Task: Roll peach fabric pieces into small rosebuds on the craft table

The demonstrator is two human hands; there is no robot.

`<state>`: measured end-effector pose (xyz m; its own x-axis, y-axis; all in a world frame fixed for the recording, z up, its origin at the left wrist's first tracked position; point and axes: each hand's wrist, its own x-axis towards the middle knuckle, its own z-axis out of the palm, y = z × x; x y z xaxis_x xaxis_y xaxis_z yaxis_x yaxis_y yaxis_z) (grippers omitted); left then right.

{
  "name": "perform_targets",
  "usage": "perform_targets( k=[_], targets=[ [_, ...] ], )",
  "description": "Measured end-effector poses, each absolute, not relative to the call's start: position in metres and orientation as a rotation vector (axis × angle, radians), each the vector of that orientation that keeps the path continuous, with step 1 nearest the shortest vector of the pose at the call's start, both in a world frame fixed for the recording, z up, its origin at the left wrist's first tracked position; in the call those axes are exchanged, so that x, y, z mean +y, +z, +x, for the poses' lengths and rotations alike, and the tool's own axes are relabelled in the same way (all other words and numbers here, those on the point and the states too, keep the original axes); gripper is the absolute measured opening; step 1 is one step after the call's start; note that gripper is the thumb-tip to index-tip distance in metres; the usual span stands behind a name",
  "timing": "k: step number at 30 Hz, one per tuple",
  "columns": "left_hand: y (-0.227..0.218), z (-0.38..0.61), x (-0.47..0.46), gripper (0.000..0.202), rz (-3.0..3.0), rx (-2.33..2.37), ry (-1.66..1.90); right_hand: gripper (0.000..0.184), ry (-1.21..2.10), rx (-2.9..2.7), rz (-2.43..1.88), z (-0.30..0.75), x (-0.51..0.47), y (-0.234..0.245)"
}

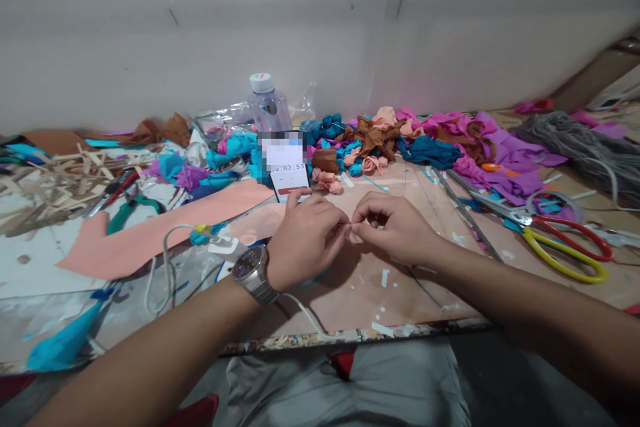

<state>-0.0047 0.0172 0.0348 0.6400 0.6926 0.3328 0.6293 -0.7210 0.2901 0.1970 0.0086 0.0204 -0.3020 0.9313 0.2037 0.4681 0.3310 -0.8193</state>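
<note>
My left hand (310,230), with a watch (251,270) on its wrist, is closed in a pinch over the middle of the table. Its fingertips meet those of my right hand (393,227), closed in a pinch too. Between them a small piece of peach crepe paper (355,236) shows, mostly hidden by the fingers. Just beyond my left hand a phone (287,170) with a running timer leans upright. Finished-looking peach paper roses (327,181) lie behind the hands. A wide peach crepe paper sheet (170,230) spreads out left of them.
Scissors (567,240) with red and yellow handles lie at right, near grey yarn (575,140). A water bottle (269,103) stands by the wall. Crumpled coloured paper (430,150) lines the back. Wooden sticks (45,177) and green-handled pliers (127,213) are left. A white cable (165,267) crosses the table.
</note>
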Motion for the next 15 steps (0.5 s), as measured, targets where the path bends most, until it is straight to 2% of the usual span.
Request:
perform_targets(
  k=[5,15],
  targets=[
    [0.0341,-0.0047,0.0156,0.023,2.843,1.063,0.685,0.007,1.048,-1.836,-1.250,0.1952,0.0102,0.0220],
    [0.0342,-0.0058,0.0150,0.024,2.842,1.047,0.720,0.008,1.079,-1.861,-1.188,0.1942,0.0088,0.0225]
  ],
)
